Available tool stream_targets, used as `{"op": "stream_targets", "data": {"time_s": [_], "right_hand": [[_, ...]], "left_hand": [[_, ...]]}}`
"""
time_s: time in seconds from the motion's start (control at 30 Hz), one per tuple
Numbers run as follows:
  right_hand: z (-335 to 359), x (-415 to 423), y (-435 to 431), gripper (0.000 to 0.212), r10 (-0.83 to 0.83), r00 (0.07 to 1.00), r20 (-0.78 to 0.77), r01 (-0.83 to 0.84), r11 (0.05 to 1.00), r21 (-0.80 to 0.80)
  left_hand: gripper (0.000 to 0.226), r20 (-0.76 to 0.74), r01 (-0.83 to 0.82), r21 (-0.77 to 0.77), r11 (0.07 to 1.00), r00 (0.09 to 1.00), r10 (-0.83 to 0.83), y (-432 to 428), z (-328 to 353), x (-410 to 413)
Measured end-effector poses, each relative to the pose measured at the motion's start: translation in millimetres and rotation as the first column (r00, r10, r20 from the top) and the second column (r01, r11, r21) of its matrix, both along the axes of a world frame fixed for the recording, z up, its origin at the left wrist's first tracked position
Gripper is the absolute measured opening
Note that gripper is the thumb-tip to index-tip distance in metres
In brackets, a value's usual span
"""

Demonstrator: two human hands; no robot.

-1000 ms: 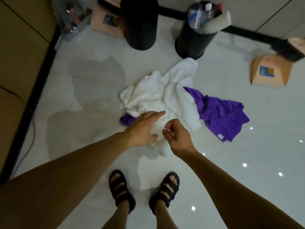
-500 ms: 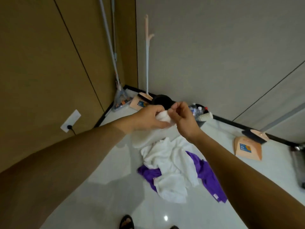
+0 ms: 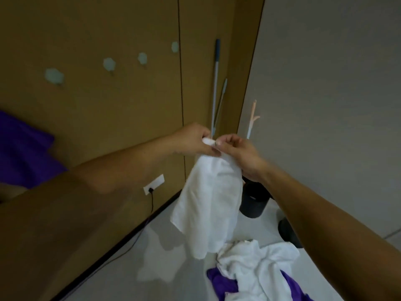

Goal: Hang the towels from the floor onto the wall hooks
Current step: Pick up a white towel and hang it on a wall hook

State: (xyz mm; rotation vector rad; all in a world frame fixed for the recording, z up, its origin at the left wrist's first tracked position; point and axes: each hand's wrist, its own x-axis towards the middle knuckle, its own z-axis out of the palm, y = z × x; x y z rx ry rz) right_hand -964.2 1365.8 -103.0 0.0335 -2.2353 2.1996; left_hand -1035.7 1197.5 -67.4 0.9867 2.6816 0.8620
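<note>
— How far along?
— Just starting. The left hand (image 3: pixel 191 140) and right hand (image 3: pixel 240 153) are pinching 1 white towel (image 3: pixel 208 203) by its top edge; it's hanging below them. 4 hooks (image 3: pixel 109 65), up-left of the hands, are sitting bare; the pile (image 3: pixel 256 263) is lying under the right forearm.

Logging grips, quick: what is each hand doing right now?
Left hand: pinches the white towel at its top.
Right hand: pinches the same towel's top.

Dim, flat indoor light, colours muddy and the whole frame soft. The white towel (image 3: pixel 208 203) leaves a pale reflection on the glossy floor (image 3: pixel 152 263) at seven o'clock. The wall seam (image 3: pixel 181 105) bows toward twelve o'clock, and the left forearm (image 3: pixel 65 203) at eight o'clock smears into blur.
</note>
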Motion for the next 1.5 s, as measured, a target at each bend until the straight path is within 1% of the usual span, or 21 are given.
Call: {"op": "stream_targets", "data": {"time_s": [0.03, 0.07, 0.13, 0.17, 0.23, 0.33, 0.43, 0.53, 0.63, 0.73, 0.83, 0.9, 1.0, 1.1, 1.17, 1.2, 1.23, 1.3, 1.37, 1.43, 1.5], "right_hand": [[7, 1, 0, 0.036, 0.093, 0.994, 0.054, -0.098, 0.99, 0.099], [16, 1, 0, 0.039, 0.175, 0.978, 0.118, -0.201, 0.94, 0.275], [31, -2, -3, 0.036, 0.256, 0.937, 0.237, -0.349, 0.685, 0.64], [37, -5, -5, 0.032, 0.255, 0.935, 0.246, -0.35, 0.56, 0.751], [50, -13, -12, 0.024, 0.222, 0.967, 0.123, -0.214, 0.453, 0.866], [63, -17, -33, 0.021, 0.172, 0.974, -0.149, 0.072, 0.389, 0.918], [66, -12, -65, 0.022, 0.154, 0.943, -0.294, 0.203, 0.435, 0.877], [59, -5, -94, 0.029, 0.129, 0.943, -0.307, 0.196, 0.53, 0.825], [49, 2, -119, 0.037, 0.153, 0.962, -0.225, 0.074, 0.648, 0.758], [38, 11, -140, 0.038, 0.172, 0.976, -0.133, -0.031, 0.716, 0.697], [23, 22, -155, 0.045, 0.211, 0.973, 0.098, -0.228, 0.785, 0.576], [11, 34, -160, 0.062, 0.267, 0.919, 0.291, -0.383, 0.78, 0.495], [-11, 49, -170, 0.092, 0.267, 0.823, 0.502, -0.514, 0.727, 0.456], [-35, 71, -197, 0.108, 0.328, 0.624, 0.709, -0.683, 0.67, 0.291], [-47, 87, -222, 0.108, 0.397, 0.46, 0.794, -0.767, 0.628, 0.13], [-52, 94, -235, 0.106, 0.432, 0.409, 0.804, -0.796, 0.599, 0.083], [-53, 102, -246, 0.1, 0.466, 0.377, 0.8, -0.82, 0.569, 0.055], [-54, 116, -270, 0.072, 0.569, 0.343, 0.748, -0.84, 0.541, -0.026], [-51, 127, -291, 0.041, 0.651, 0.373, 0.661, -0.786, 0.6, -0.148], [-49, 128, -309, 0.022, 0.638, 0.507, 0.579, -0.685, 0.706, -0.177], [-40, 127, -325, 0.025, 0.553, 0.675, 0.489, -0.56, 0.815, -0.149]], "left_hand": [[0.036, -0.062, -0.022, -0.062, 0.998, 0.998, 0.019, -9, 8, 5], [0.039, -0.121, -0.054, -0.129, 0.99, 0.992, 0.039, -17, 16, 12], [0.043, -0.186, -0.129, -0.263, 0.956, 0.979, 0.081, -33, 29, 24], [0.042, -0.173, -0.15, -0.314, 0.938, 0.98, 0.099, -40, 34, 31], [0.032, -0.056, -0.168, -0.348, 0.922, 0.986, 0.158, -56, 41, 45], [0.012, 0.138, -0.226, -0.224, 0.948, 0.956, 0.26, -78, 45, 71], [0.013, 0.263, -0.341, -0.075, 0.937, 0.9, 0.349, -99, 55, 98], [0.02, 0.412, -0.462, 0.156, 0.873, 0.834, 0.367, -118, 67, 119], [0.031, 0.542, -0.566, 0.357, 0.743, 0.773, 0.329, -135, 73, 135], [0.038, 0.57, -0.696, 0.45, 0.56, 0.706, 0.419, -151, 73, 144], [0.042, 0.639, -0.739, 0.504, 0.447, 0.667, 0.383, -173, 71, 152], [0.043, 0.666, -0.747, 0.519, 0.415, 0.658, 0.351, -192, 71, 156], [0.027, 0.641, -0.753, 0.554, 0.356, 0.658, 0.394, -218, 76, 164], [0.02, 0.627, -0.768, 0.585, 0.262, 0.633, 0.454, -244, 80, 178], [0.022, 0.602, -0.748, 0.606, 0.271, 0.654, 0.459, -265, 83, 187], [0.019, 0.584, -0.727, 0.622, 0.292, 0.678, 0.446, -275, 85, 193], [0.017, 0.568, -0.712, 0.634, 0.303, 0.694, 0.442, -286, 87, 199], [0.026, 0.541, -0.708, 0.63, 0.32, 0.695, 0.474, -309, 90, 208], [0.041, 0.536, -0.718, 0.632, 0.291, 0.676, 0.506, -330, 90, 214], [0.044, 0.531, -0.718, 0.649, 0.251, 0.665, 0.526, -349, 88, 221], [0.041, 0.507, -0.73, 0.643, 0.233, 0.633, 0.584, -366, 88, 228]]}}
